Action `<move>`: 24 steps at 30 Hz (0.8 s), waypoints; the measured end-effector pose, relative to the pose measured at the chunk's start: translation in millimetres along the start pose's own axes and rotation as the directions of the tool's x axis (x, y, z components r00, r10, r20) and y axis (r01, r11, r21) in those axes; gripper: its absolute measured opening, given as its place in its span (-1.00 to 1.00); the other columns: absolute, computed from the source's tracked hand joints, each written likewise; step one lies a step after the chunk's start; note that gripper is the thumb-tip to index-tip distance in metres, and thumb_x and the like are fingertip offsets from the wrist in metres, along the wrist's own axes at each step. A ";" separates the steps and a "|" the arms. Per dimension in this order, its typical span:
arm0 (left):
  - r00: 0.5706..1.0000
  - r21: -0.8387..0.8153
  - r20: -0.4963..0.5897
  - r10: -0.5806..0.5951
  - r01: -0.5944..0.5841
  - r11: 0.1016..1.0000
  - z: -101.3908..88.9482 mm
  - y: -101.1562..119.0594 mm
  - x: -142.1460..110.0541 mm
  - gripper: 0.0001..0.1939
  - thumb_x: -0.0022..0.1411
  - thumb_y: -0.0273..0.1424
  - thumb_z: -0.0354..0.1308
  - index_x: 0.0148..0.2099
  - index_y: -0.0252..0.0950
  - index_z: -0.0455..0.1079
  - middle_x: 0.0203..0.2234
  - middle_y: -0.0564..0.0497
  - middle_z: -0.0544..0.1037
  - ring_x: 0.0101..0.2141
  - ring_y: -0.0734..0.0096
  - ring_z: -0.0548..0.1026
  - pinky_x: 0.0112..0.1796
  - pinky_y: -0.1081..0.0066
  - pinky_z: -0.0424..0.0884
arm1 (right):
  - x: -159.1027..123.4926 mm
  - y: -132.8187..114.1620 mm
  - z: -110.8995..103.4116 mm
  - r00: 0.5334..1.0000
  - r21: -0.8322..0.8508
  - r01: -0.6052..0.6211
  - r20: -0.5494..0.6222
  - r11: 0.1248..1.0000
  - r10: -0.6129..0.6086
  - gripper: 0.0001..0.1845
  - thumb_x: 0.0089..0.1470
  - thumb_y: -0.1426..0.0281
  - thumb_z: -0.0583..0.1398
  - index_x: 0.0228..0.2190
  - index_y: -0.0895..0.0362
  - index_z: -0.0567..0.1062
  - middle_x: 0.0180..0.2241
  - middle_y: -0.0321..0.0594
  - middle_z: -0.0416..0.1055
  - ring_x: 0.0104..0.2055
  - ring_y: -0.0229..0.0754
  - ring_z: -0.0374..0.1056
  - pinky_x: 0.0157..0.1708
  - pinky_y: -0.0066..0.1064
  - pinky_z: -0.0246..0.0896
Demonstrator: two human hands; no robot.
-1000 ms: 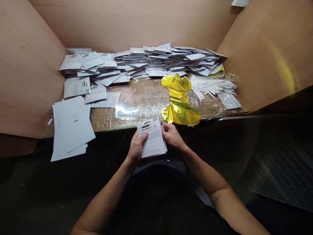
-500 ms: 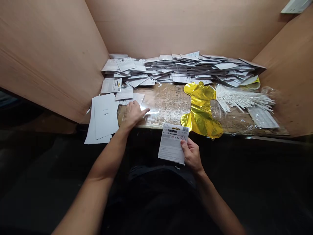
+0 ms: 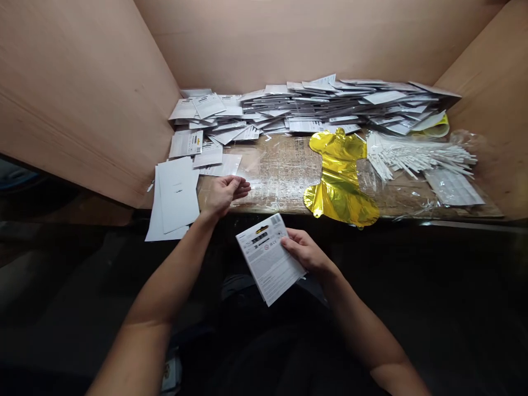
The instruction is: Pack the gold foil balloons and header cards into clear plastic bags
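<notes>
The right hand (image 3: 306, 250) held the printed card (image 3: 272, 264) before the near edge of the desk (image 3: 284, 170), while the left hand (image 3: 225, 194), fingers nearly together, possibly gripping something unseen, was near left.

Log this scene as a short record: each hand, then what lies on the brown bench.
Left hand: over the bench's front, fingers together; whether it grips anything cannot be told
Right hand: holds a printed white rectangular card, tilted, by its right side
Brown bench, back: long heap of white flat printed packets
Bench, left: plain white rectangular sheets, overhanging the front edge
Bench, right of centre: shiny gold foil shape
Bench, right: pile of thin white sticks
</notes>
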State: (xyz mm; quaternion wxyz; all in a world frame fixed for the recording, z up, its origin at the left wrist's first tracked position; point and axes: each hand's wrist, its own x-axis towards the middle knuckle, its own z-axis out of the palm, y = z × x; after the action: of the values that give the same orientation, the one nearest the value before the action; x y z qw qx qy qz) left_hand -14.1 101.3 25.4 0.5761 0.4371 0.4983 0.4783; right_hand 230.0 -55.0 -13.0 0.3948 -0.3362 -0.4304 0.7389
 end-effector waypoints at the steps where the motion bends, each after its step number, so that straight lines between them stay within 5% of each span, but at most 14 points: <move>1: 1.000 -0.070 0.024 -0.008 0.010 0.997 9.0 -4.4 -15.6 -0.69 0.30 -0.18 0.41 -0.18 -0.35 0.55 -0.25 -0.17 0.72 -0.26 0.20 0.73 -0.16 0.23 0.66 | 6.0 -2.1 1.0 0.998 0.018 -0.028 0.056 0.999 0.027 -0.49 0.25 0.00 0.36 -0.03 0.17 0.66 -0.15 -0.07 0.67 -0.20 -0.07 0.60 -0.07 -0.25 0.48; 5: 0.973 -0.226 0.188 -0.136 0.178 0.958 28.1 -13.9 -65.3 -0.66 0.34 -0.19 0.39 0.01 -0.33 0.54 -0.14 -0.23 0.73 -0.12 0.06 0.74 -0.12 0.18 0.67 | 24.3 -1.5 -3.6 0.986 -0.001 -0.101 0.131 0.995 0.100 -0.46 0.13 0.00 0.44 -0.14 0.23 0.66 -0.24 -0.10 0.66 -0.22 -0.08 0.58 -0.11 -0.29 0.47; 8: 0.951 -0.274 0.230 -0.208 0.268 0.924 25.1 -17.8 -80.5 -0.70 0.38 -0.27 0.34 0.05 -0.35 0.54 -0.11 -0.28 0.73 -0.13 0.04 0.74 -0.15 0.18 0.67 | 25.1 4.6 -11.7 0.996 -0.081 -0.061 -0.076 0.995 0.055 -0.49 0.14 -0.01 0.41 -0.21 0.22 0.64 -0.30 -0.13 0.64 -0.28 -0.10 0.55 -0.21 -0.33 0.45; 13: 0.949 -0.345 0.178 -0.260 0.307 0.887 21.4 -25.4 -86.6 -0.74 0.44 -0.36 0.24 0.08 -0.39 0.52 -0.13 -0.30 0.73 -0.20 0.11 0.74 -0.22 0.23 0.68 | 13.3 3.6 -18.8 0.928 -0.353 -0.013 -0.352 0.935 -0.120 -0.59 0.23 0.05 0.32 -0.26 0.18 0.64 -0.28 -0.13 0.63 -0.27 -0.08 0.51 -0.28 -0.35 0.41; 18: 0.971 -0.374 0.051 -0.232 0.234 0.898 27.3 -38.4 -82.6 -0.88 0.40 -0.41 0.31 -0.10 -0.38 0.52 -0.20 -0.23 0.74 -0.16 0.17 0.75 -0.08 0.23 0.68 | 0.3 -4.7 -16.2 0.989 -0.228 -0.140 -0.073 0.964 0.127 -0.51 0.20 0.00 0.37 -0.20 0.22 0.64 -0.26 -0.10 0.65 -0.24 -0.06 0.56 -0.22 -0.32 0.45; 24: 0.983 -0.321 -0.105 -0.151 0.111 0.941 39.5 -64.8 -87.8 -0.66 0.24 -0.22 0.50 -0.21 -0.35 0.48 -0.35 -0.11 0.71 -0.34 0.24 0.73 -0.25 0.30 0.68 | -3.7 6.6 -11.6 0.941 -0.094 -0.284 0.161 0.954 0.296 -0.41 0.11 -0.03 0.45 -0.16 0.27 0.65 -0.24 -0.06 0.65 -0.29 -0.13 0.56 -0.23 -0.36 0.45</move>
State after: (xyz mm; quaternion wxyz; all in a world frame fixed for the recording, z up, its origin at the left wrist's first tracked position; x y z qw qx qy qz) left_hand 28.6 3.3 -19.7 0.6357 0.2741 0.4797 0.5390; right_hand 239.5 -56.0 -23.0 0.2306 -0.3439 -0.4343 0.7999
